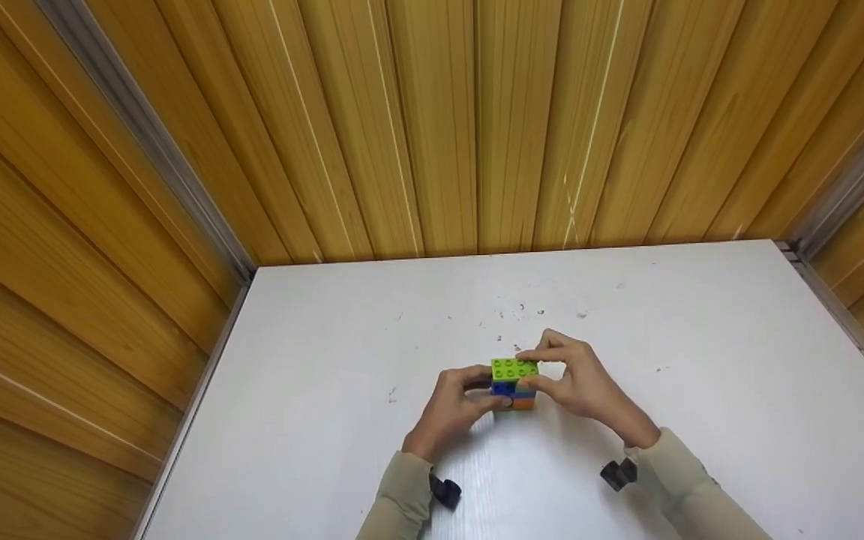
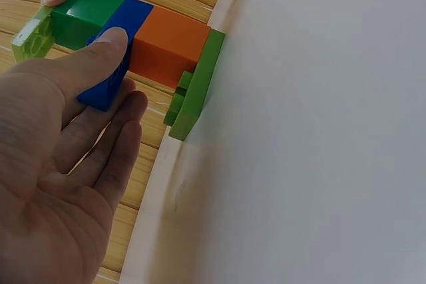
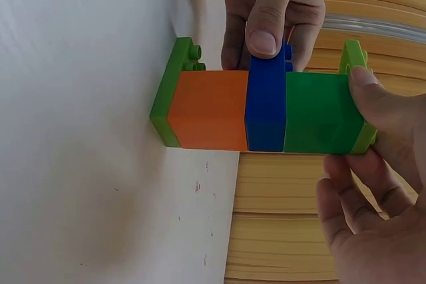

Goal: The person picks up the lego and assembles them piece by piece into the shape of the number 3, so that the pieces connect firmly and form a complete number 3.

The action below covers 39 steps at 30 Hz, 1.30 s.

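A tower of toy building bricks stands on the white table. From the bottom it has a green plate (image 3: 162,112), an orange brick (image 3: 210,112), a flat blue brick (image 3: 266,108), a dark green brick (image 3: 316,114) and a lime studded plate (image 1: 505,368) on top. My left hand (image 1: 456,405) pinches the blue brick from the left, its thumb on the near side, as the left wrist view shows. My right hand (image 1: 583,381) grips the tower's top from the right, thumb and fingers on either side of the dark green brick and lime plate.
The white table (image 1: 327,322) has small dark scuffs beyond the tower. Wood-patterned panels (image 1: 439,135) wall in the back and both sides, with metal posts at the corners. A black strap piece (image 1: 445,493) sits at the left cuff, another (image 1: 619,475) at the right.
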{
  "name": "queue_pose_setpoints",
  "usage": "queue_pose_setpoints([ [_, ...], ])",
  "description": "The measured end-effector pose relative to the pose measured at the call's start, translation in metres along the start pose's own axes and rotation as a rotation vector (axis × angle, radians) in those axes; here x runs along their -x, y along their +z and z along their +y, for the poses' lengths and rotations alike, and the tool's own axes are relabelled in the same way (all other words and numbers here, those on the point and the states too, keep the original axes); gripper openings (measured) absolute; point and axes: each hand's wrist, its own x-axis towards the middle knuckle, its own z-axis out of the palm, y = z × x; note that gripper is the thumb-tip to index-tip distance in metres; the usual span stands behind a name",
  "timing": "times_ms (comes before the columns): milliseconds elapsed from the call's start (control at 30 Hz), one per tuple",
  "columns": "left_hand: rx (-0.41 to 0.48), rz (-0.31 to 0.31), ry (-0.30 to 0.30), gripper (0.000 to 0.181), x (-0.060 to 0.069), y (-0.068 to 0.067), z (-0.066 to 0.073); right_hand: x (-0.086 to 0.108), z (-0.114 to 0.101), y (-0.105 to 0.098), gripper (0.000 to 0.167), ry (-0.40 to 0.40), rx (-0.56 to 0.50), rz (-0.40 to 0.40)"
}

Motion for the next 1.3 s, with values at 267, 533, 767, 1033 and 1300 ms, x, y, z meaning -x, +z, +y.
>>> queue_pose_setpoints([
  [267,-0.028,0.0,0.033,0.039,0.0,-0.001,0.0,-0.001,0.0,-0.001,0.035,0.023,-0.008,-0.004],
  [533,-0.049,0.007,0.044,0.038,0.002,-0.002,-0.003,-0.001,-0.003,0.002,0.037,0.065,-0.002,-0.024],
  [767,-0.072,0.006,0.046,0.039,0.0,-0.003,-0.002,0.0,-0.002,0.002,0.038,0.069,-0.03,-0.011],
  [1033,-0.064,-0.003,0.029,0.039,0.001,-0.002,0.0,0.003,0.005,0.001,0.047,0.029,-0.048,0.02],
  [1300,-0.049,-0.007,0.029,0.04,0.001,0.0,-0.001,0.011,0.013,0.003,0.051,0.091,-0.098,-0.007],
])
